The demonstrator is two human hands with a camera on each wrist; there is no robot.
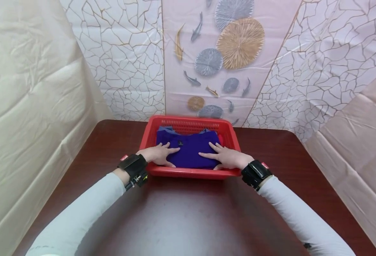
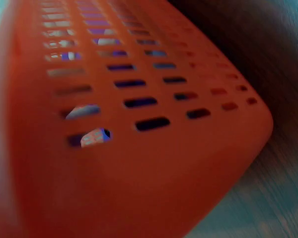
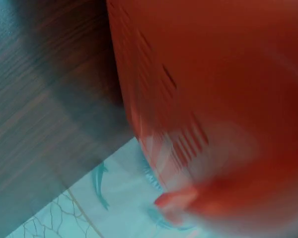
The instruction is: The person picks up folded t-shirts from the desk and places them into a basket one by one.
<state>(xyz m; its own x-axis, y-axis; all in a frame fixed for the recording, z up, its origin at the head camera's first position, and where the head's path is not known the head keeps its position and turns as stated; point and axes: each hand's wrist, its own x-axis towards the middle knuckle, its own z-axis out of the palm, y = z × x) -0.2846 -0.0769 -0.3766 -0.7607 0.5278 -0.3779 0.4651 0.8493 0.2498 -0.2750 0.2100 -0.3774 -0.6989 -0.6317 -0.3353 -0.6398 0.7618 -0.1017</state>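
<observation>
A dark blue-purple folded garment with a small dark logo lies inside a red plastic basket. My left hand reaches over the basket's left side, its spread fingers resting on the garment. From the right, my right hand lies on the cloth too, fingers spread. Lighter blue cloth shows along the garment's back edge. In the left wrist view the slotted basket wall hides the hand. The right wrist view is blurred, with the basket's side filling much of it.
The basket stands on a dark reddish-brown table, near its back edge. Behind it hangs a patterned sheet with fish and round shapes. Pale cloth walls flank the table on both sides.
</observation>
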